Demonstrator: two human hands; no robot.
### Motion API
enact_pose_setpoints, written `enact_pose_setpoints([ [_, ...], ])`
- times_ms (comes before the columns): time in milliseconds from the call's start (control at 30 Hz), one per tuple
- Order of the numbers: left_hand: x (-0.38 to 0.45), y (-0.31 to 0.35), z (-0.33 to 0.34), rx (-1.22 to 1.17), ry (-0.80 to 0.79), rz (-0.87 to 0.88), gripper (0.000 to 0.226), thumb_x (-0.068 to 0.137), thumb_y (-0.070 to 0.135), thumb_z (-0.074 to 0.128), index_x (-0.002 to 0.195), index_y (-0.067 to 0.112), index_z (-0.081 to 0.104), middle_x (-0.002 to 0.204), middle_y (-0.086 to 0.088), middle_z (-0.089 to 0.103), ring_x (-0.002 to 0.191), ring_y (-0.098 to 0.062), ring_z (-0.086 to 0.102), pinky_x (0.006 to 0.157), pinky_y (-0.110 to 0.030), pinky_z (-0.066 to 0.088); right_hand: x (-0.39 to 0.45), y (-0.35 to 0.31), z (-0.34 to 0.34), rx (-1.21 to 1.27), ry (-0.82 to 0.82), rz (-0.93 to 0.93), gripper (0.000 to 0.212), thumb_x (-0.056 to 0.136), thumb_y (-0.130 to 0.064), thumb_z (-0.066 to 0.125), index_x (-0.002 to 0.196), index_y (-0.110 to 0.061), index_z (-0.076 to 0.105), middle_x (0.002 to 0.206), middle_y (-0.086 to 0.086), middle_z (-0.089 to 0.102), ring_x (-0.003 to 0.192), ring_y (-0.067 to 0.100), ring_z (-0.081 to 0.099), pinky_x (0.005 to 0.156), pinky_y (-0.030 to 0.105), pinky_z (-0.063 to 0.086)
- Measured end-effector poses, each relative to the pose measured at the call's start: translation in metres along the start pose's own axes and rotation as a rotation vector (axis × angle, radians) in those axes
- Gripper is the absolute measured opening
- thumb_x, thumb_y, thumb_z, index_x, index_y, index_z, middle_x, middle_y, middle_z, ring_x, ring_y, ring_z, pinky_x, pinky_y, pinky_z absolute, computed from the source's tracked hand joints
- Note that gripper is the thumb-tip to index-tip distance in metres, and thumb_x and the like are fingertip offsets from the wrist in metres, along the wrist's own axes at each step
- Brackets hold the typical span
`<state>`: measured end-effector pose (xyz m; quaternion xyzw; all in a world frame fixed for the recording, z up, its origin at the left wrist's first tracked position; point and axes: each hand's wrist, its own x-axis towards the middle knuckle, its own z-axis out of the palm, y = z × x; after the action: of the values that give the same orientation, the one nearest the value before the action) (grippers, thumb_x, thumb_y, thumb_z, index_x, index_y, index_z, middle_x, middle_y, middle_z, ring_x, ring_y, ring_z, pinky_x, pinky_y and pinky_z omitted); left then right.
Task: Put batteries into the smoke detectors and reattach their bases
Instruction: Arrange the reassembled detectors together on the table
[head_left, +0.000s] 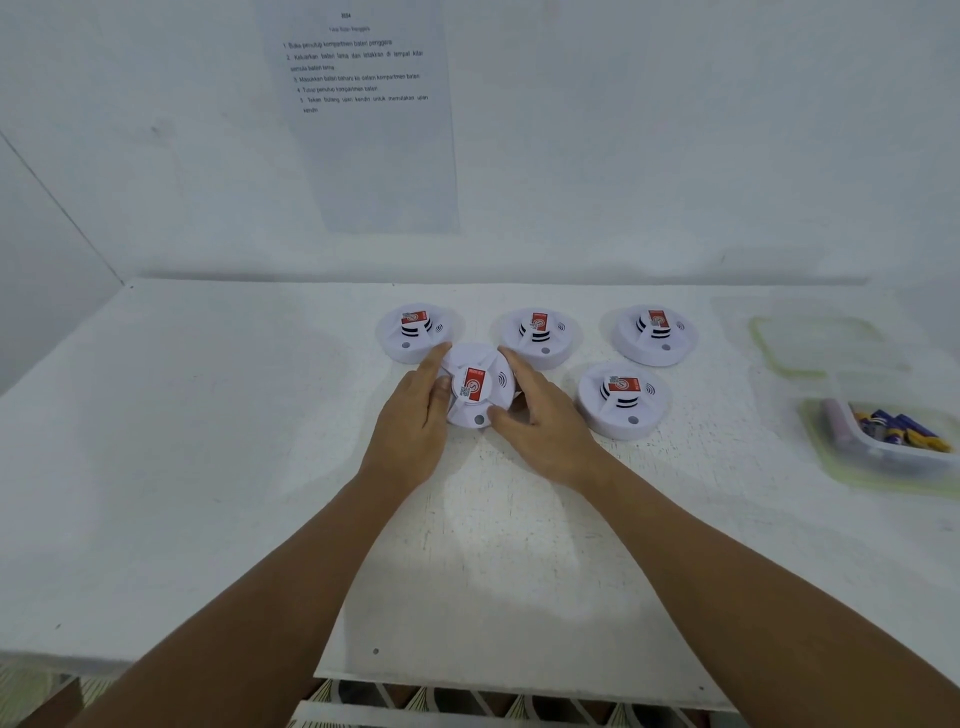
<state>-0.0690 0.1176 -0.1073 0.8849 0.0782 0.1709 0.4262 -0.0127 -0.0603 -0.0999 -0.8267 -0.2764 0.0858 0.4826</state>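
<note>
- Where the head view looks down, a white desk (208, 467) fills most of the frame, its paint scuffed and flecked near the middle and its near edge cut off above a striped mat (467, 699) on the floor.
- Behind the desk stands a plain white wall (675, 130), with a side wall meeting it at the left corner.
- On the back wall hangs a sheet (363, 119) with a short numbered list in small print, too small to read surely.
- Five white round detectors stand on the desk, each with a red label on top.
- Three sit in a back row: left detector (415, 332), middle detector (540, 335), right detector (654, 335).
- One more, the front-right detector (621, 397), stands apart, nearer than the row.
- Between the hands is the held detector (475, 387), tilted, just in front of the row's left and middle ones.
- Left hand (421, 415) grips its left rim, fingers curled round the edge.
- Right hand (540, 415) grips its right rim, thumb at the near edge and fingers (511, 358) on the far side.
- At the far right edge a clear tub (872, 457) holds batteries (904, 431), blue and yellow.
- Behind the tub lies a clear lid (826, 345) with a greenish rim, flat on the desk.
</note>
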Motion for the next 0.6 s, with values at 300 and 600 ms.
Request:
enact_pose_setpoints([
  [300, 0.0000, 0.0001, -0.0003, 0.015, -0.003, 0.000, 0.050, 0.111, 0.031, 0.034, 0.161, 0.025, 0.034, 0.144, 0.000, 0.058, 0.125, -0.009, 0.054, 0.107, -0.026, 0.046, -0.0002, 0.0009, 0.0000, -0.013, 0.009, -0.002, 0.069, 0.091, -0.036, 0.062, 0.153, -0.039, 0.033, 0.135, -0.018, 0.060, 0.119, 0.005, 0.060, 0.099, 0.038, 0.055],
  [600, 0.0011, -0.0058, 0.0008, -0.006, 0.004, 0.012, 0.048, 0.112, 0.030, 0.035, 0.160, 0.028, 0.035, 0.143, 0.000, 0.059, 0.123, -0.009, 0.055, 0.105, -0.028, 0.047, -0.0003, -0.0003, 0.0002, -0.010, 0.013, 0.004, 0.069, 0.091, -0.037, 0.061, 0.154, -0.039, 0.033, 0.135, -0.020, 0.059, 0.119, 0.004, 0.060, 0.100, 0.039, 0.055],
])
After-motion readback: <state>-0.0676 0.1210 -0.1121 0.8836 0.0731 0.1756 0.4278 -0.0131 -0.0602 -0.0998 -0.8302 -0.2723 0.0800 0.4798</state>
